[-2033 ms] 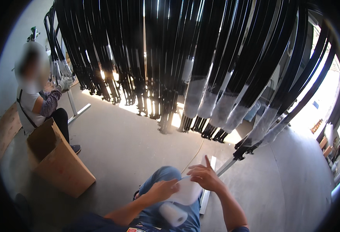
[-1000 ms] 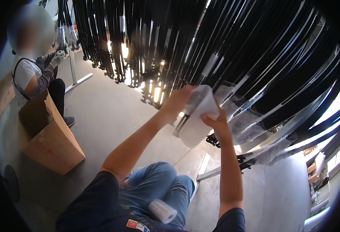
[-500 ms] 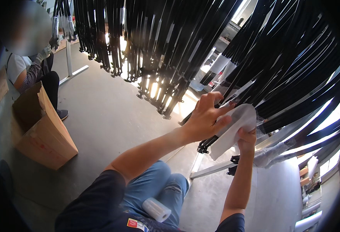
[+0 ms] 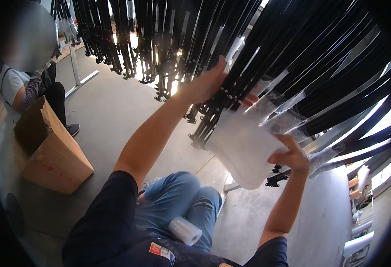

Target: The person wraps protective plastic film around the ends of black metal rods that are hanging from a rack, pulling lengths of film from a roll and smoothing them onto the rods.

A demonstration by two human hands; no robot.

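Long black metal strips (image 4: 244, 58) hang in a dense row, with small fittings at their lower ends. My left hand (image 4: 206, 86) reaches behind a bunch of them, its thumb raised and apart; its fingertips show on the bunch's far side. Pinched at its right edge by my right hand (image 4: 292, 152) is a soft white sheet (image 4: 244, 149), perhaps foam, spread below and in front of the strip ends. Clear plastic film (image 4: 288, 118) wraps the neighbouring bunches just above my right hand. A roll of clear film (image 4: 185, 230) lies on my lap.
An open cardboard box (image 4: 57, 151) stands on the floor at left. Beyond it sits another person (image 4: 20, 89) beside more hanging strips. A metal rack foot (image 4: 82, 84) stands on the grey floor (image 4: 115, 115). White rolls (image 4: 359, 242) lie at far right.
My left hand has moved up and left, from beside the white sheet to behind the black strips. My right hand has shifted slightly right, and the sheet is now spread out wider.
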